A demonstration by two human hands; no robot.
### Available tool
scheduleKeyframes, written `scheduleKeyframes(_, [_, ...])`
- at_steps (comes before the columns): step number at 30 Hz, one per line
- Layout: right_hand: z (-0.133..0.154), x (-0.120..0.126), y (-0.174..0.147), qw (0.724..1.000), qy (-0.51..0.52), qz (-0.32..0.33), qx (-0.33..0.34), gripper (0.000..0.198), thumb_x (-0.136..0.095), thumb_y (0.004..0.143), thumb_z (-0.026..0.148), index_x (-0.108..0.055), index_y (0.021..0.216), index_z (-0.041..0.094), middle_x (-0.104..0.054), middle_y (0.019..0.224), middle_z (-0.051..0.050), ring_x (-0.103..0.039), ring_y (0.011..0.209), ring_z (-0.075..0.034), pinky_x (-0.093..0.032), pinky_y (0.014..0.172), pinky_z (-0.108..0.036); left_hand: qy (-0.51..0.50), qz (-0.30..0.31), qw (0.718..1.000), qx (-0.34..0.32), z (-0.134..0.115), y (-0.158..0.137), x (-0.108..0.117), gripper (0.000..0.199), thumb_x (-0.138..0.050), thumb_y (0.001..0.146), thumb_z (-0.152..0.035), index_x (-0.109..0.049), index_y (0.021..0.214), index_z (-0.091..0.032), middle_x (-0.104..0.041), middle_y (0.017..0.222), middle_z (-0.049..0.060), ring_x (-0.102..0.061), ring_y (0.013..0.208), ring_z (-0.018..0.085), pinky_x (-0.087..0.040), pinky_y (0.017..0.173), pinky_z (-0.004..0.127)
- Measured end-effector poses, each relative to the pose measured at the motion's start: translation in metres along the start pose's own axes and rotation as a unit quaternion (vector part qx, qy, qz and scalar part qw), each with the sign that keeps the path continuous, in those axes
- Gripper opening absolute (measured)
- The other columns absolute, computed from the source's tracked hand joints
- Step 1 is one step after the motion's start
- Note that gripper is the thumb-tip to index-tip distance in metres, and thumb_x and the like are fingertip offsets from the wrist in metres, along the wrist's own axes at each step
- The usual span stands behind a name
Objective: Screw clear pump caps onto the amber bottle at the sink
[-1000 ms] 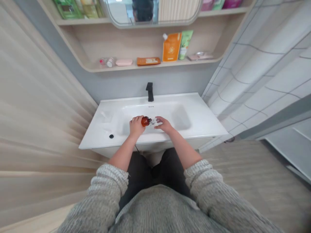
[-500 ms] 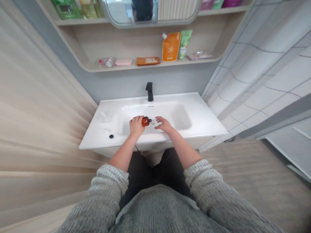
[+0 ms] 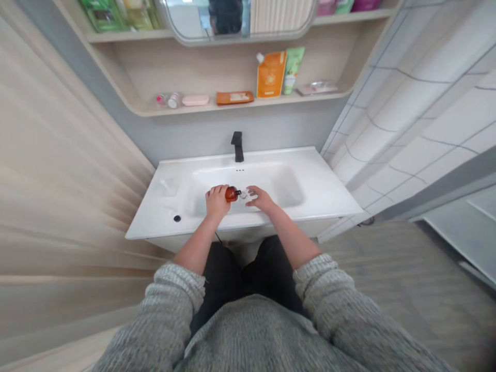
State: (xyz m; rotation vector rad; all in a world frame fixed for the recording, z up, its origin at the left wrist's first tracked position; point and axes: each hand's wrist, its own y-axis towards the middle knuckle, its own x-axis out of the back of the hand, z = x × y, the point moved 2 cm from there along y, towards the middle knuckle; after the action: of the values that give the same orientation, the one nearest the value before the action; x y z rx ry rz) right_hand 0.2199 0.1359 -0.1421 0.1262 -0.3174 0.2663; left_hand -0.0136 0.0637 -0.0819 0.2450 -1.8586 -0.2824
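My left hand [image 3: 217,201] is closed around an amber bottle [image 3: 231,194], tipped onto its side over the sink. Its black neck points right, at the mouth of a small clear container [image 3: 244,194]. Curled fingers of my right hand [image 3: 259,198] hold that see-through container, lying sideways too; its exact kind is hard to make out. The two mouths are very close, and I cannot tell if they touch. Both hands are above the front part of the white sink basin [image 3: 287,181].
A black faucet [image 3: 237,147] stands behind the basin. On the counter's left lie a clear pump-like piece [image 3: 167,186] and a small black round item [image 3: 177,218]. The shelf above [image 3: 155,110] bears an orange pouch [image 3: 270,75], a green tube [image 3: 293,70] and a pink case [image 3: 196,100].
Hardly anything differs. Both hands keep the same hold on the bottle and the clear container, and the view has shifted very slightly.
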Motion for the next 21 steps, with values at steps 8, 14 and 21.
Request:
scheduleKeyframes(8, [-0.0008,0.0,0.0,1.0,-0.003,0.001,-0.001,0.086,-0.102,0.054,0.021,-0.076,0.136,0.027,-0.08,0.119,-0.005,-0.076,0.111,-0.03,-0.062,0.107,-0.047,-0.004,0.002,1.0,0.002,-0.0008,-0.0012,0.0021,0.059,-0.066,0.096,-0.019,-0.067,0.154,-0.03,-0.072,0.155,0.013,-0.059,0.145,0.038,-0.045,0.121,0.055])
scheduleKeyframes(14, [-0.0006,0.0,-0.0009,1.0,0.008,-0.003,-0.003,0.085,-0.102,0.053,0.02,-0.076,0.134,0.027,-0.08,0.12,-0.005,-0.075,0.112,-0.03,-0.062,0.107,-0.048,-0.007,-0.006,1.0,-0.004,-0.0004,-0.0014,0.0016,0.058,-0.066,0.096,-0.018,-0.067,0.153,-0.03,-0.072,0.153,0.013,-0.06,0.145,0.037,-0.043,0.122,0.054])
scheduleKeyframes(21, [-0.0025,-0.0005,0.0006,1.0,0.0,-0.012,-0.003,0.084,-0.102,0.052,0.019,-0.077,0.132,0.028,-0.081,0.117,-0.004,-0.076,0.11,-0.03,-0.062,0.107,-0.048,0.001,-0.002,1.0,0.003,-0.002,-0.0018,0.0035,0.059,-0.065,0.096,-0.019,-0.068,0.154,-0.031,-0.072,0.154,0.013,-0.059,0.146,0.037,-0.044,0.122,0.054])
